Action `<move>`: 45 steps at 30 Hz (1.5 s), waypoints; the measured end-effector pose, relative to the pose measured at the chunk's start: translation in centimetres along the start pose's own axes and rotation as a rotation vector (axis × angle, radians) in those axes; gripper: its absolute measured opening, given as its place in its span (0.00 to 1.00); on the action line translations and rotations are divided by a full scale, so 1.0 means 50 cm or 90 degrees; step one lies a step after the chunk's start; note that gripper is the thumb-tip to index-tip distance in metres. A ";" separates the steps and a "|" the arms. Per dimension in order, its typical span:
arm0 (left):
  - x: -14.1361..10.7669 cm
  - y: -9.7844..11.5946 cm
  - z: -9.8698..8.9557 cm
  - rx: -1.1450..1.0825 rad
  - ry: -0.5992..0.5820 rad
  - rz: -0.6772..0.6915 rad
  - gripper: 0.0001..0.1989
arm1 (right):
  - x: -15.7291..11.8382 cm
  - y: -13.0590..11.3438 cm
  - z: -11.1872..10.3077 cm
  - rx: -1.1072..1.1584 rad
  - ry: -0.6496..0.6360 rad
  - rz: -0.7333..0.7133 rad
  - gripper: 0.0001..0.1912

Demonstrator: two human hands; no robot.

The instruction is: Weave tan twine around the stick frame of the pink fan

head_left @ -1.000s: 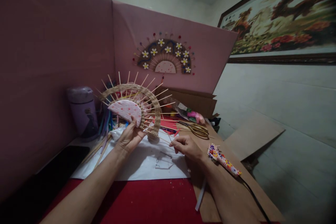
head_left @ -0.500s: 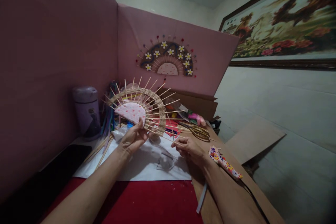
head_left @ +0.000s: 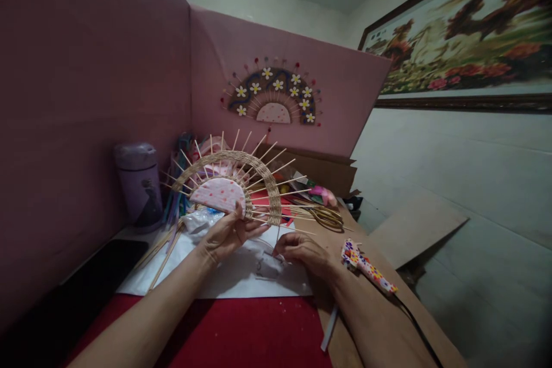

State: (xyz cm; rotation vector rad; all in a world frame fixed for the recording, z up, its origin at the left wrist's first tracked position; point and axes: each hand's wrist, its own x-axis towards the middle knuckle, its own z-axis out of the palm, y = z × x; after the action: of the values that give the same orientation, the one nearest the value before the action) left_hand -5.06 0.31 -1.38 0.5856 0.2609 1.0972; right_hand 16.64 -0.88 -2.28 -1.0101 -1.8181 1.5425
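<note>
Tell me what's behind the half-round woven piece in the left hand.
Behind the woven piece, pinkish material and something red show through its gaps. Whatever lies directly behind its spotted panel is covered.

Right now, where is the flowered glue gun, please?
In the head view, the glue gun lies toward the right, on the brown board, just right of the right hand and nearer than the scissors.

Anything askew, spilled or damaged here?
No clear spill or damage. The woven fan in the left hand looks intact. Slightly odd: pale specks on the otherwise plain red surface in front, too small to identify. Clutter crowds the table behind the fan.
</note>
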 end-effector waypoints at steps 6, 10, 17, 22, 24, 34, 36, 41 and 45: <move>0.005 -0.004 -0.003 -0.001 -0.013 0.003 0.13 | -0.002 -0.015 0.010 0.015 0.026 0.021 0.10; 0.010 -0.007 -0.008 0.022 -0.018 0.021 0.11 | -0.001 -0.019 0.016 0.007 0.034 0.036 0.09; 0.011 -0.011 -0.012 0.080 -0.030 0.022 0.15 | 0.008 -0.004 0.019 -0.010 0.002 0.046 0.14; 0.012 -0.012 -0.017 0.094 -0.028 0.015 0.17 | 0.003 -0.022 0.051 -0.036 0.007 -0.017 0.16; 0.013 -0.012 -0.020 0.095 -0.020 0.016 0.17 | -0.005 -0.035 0.063 -0.028 0.037 -0.038 0.17; 0.011 -0.007 -0.016 0.091 0.013 0.027 0.15 | -0.044 -0.088 0.012 -0.054 0.311 -0.201 0.15; 0.011 -0.003 -0.015 0.089 0.021 0.035 0.13 | -0.046 -0.086 0.002 -0.127 0.378 -0.236 0.15; 0.011 0.002 -0.014 0.111 0.023 0.031 0.12 | -0.050 -0.075 -0.018 -0.423 0.509 -0.269 0.14; 0.010 0.002 -0.009 0.110 0.025 0.026 0.12 | -0.049 -0.072 -0.028 -0.500 0.530 -0.308 0.11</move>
State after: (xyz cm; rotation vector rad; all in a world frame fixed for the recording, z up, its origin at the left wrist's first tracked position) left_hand -5.13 0.93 -1.64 0.7263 0.3823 1.1337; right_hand 18.46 -2.28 1.66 -1.1618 -1.8057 0.0228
